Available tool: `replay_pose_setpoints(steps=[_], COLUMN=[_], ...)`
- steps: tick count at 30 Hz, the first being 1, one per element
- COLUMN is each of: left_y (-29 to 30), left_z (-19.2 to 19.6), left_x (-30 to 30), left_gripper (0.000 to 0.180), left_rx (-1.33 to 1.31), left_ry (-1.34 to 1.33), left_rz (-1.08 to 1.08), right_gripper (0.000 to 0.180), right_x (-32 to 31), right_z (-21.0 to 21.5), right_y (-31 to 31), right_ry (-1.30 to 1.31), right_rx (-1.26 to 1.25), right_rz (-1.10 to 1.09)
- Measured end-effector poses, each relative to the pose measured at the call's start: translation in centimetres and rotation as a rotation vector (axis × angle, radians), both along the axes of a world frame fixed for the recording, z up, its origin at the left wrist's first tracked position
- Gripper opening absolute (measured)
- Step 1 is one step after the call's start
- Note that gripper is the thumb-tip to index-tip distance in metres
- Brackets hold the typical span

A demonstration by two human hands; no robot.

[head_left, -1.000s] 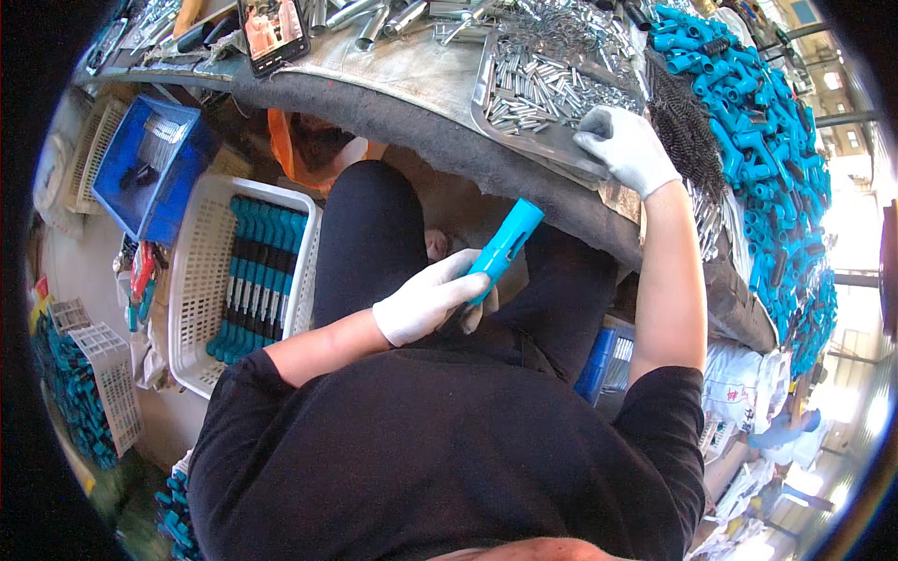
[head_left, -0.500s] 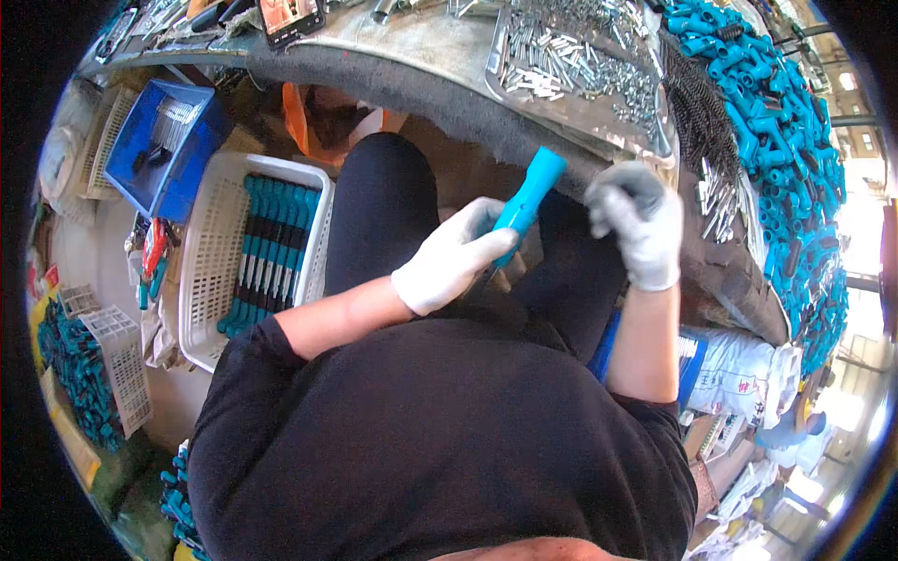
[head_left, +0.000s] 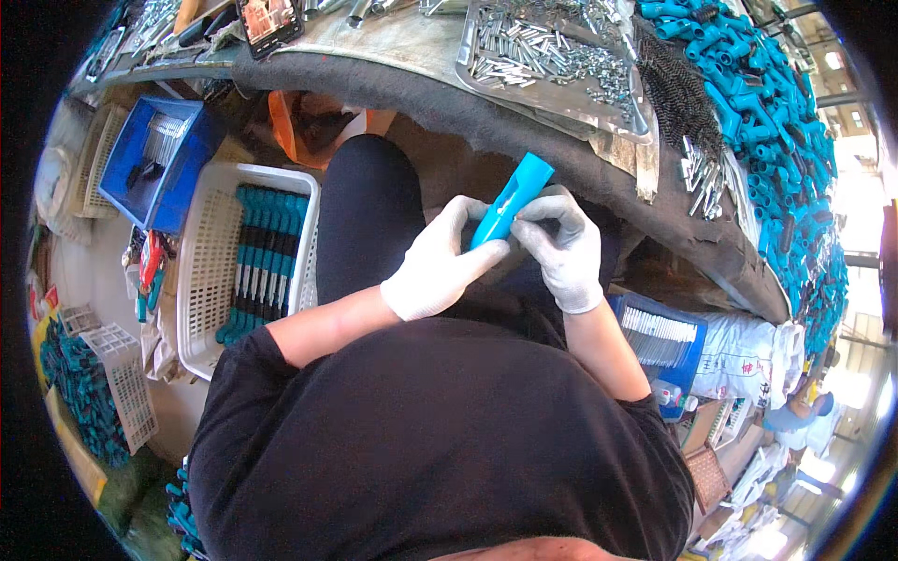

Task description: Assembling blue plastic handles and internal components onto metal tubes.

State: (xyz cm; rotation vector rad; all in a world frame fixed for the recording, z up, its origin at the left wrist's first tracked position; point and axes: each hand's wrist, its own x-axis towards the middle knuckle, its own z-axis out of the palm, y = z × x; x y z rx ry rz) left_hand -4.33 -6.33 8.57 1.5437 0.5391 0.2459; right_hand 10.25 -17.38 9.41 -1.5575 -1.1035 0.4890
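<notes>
Over my lap, a teal plastic tube-shaped housing [head_left: 520,190] tilts up and to the right, with a slot showing in its side. My left hand [head_left: 432,266], in a white glove, is closed around its lower end. The white-gloved right hand [head_left: 569,254] pinches with thumb and fingers against the housing's right side. Any small part between those fingertips is too hidden to make out. The housing's lower end is covered by my left hand.
Along the bench edge [head_left: 393,93] lie a metal tray [head_left: 561,105] of small pins, dark springs [head_left: 678,93] and heaped teal housings [head_left: 753,117]. At left stand a white basket [head_left: 198,290] of teal-and-black tools and a blue bin [head_left: 122,192]. Another blue bin [head_left: 690,360] is at right.
My right hand has come left and down from beside the bench edge and now touches the housing. The left hand keeps its hold, with the housing shifted slightly left.
</notes>
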Motion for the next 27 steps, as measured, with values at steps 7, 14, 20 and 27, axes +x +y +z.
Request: replay_pose_setpoints(steps=[7, 14, 20, 27], left_y=[0.2, 1.1, 2.2, 1.7], left_z=[0.1, -0.1, 0.8, -1.3], left_x=[0.1, 0.4, 0.2, 0.7], left_gripper=[0.046, 0.044, 0.056, 0.059], left_rx=[0.235, -0.227, -0.665, 0.351], left_ry=[-0.015, -0.002, -0.12, -0.173], left_rz=[-0.059, -0.194, -0.381, -0.208], right_gripper=[0.03, 0.045, 0.058, 0.038], right_x=[-0.5, 0.4, 1.6, 2.5], right_z=[-0.8, -1.9, 1.1, 2.7], right_y=[-0.5, -0.4, -0.2, 1.2], right_ry=[0.723, 0.576, 0.737, 0.072], right_rx=[0.02, -0.044, -0.053, -0.383], right_rz=[-0.05, -0.043, 0.075, -0.117])
